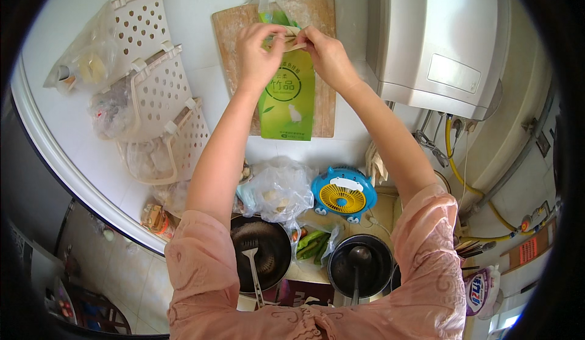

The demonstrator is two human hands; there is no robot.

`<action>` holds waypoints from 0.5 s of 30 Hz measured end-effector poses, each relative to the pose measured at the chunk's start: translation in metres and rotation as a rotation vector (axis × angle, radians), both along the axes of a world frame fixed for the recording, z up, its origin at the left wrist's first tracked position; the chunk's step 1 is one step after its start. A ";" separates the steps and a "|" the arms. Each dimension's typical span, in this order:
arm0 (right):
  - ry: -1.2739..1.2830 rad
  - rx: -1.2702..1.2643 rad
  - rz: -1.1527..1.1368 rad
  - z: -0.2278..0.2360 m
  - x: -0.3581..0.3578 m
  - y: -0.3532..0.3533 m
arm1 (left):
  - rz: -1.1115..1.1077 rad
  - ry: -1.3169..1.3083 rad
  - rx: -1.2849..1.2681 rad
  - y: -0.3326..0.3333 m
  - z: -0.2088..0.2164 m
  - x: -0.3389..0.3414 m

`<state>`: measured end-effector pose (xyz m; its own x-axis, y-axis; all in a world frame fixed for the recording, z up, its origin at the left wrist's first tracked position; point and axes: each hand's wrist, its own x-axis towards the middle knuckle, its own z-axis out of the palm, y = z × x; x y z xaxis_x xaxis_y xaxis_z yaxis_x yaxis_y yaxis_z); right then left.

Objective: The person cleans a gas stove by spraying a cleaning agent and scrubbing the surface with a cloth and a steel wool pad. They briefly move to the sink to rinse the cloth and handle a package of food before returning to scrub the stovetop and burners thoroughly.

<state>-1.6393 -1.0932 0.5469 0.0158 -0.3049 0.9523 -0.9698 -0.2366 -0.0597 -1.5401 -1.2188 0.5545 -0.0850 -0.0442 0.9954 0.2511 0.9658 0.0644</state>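
Note:
A tall green packet (286, 108) hangs on the wall in front of a wooden cutting board (244, 18), with a pale-edged opening near its top. My right hand (327, 56) is closed in a pinch on the packet's pale edge at the right of this opening. At the opening's left side is my left hand (259, 56), slightly blurred, its fingers curved and a gap between thumb and forefinger. I see nothing held in it. What lies inside the packet is hidden.
White perforated baskets (164, 93) with plastic bags hang at left. A water heater (439, 41) juts out at right. Below stand a blue fan (344, 195), a clear plastic bag (277, 187), green vegetables (314, 245), a frying pan (274, 239) with a spatula (253, 264), and a pot (378, 255) with a ladle (359, 258).

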 end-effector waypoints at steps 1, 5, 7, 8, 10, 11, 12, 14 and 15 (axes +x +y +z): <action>-0.030 0.003 0.007 0.001 0.002 0.000 | 0.074 -0.065 -0.121 0.005 0.003 0.002; -0.090 0.035 0.017 0.004 0.002 0.003 | 0.202 -0.291 0.045 0.008 0.002 0.004; -0.048 0.025 -0.005 0.002 0.004 -0.001 | 0.309 -0.306 -0.039 0.003 0.000 0.006; -0.028 0.020 -0.017 0.001 0.005 -0.002 | 0.361 -0.312 -0.081 0.000 -0.002 0.006; 0.050 -0.031 -0.064 -0.001 0.010 -0.003 | 0.333 -0.357 -0.006 -0.004 -0.005 0.002; 0.088 -0.057 -0.086 -0.001 0.013 -0.003 | 0.320 -0.380 0.032 -0.006 -0.005 0.000; 0.143 -0.061 -0.101 -0.002 0.015 0.001 | 0.300 -0.403 0.086 -0.008 -0.002 -0.001; 0.252 -0.071 -0.131 -0.007 0.019 0.011 | 0.261 -0.448 0.193 -0.011 0.005 0.001; 0.279 -0.055 -0.146 -0.011 0.020 0.013 | 0.234 -0.509 0.330 -0.004 0.010 0.008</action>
<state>-1.6193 -1.0802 0.5355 0.2386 -0.2711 0.9325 -0.9708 -0.0895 0.2224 -1.5324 -1.2226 0.5647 -0.4933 -0.4153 0.7643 -0.1033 0.9004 0.4226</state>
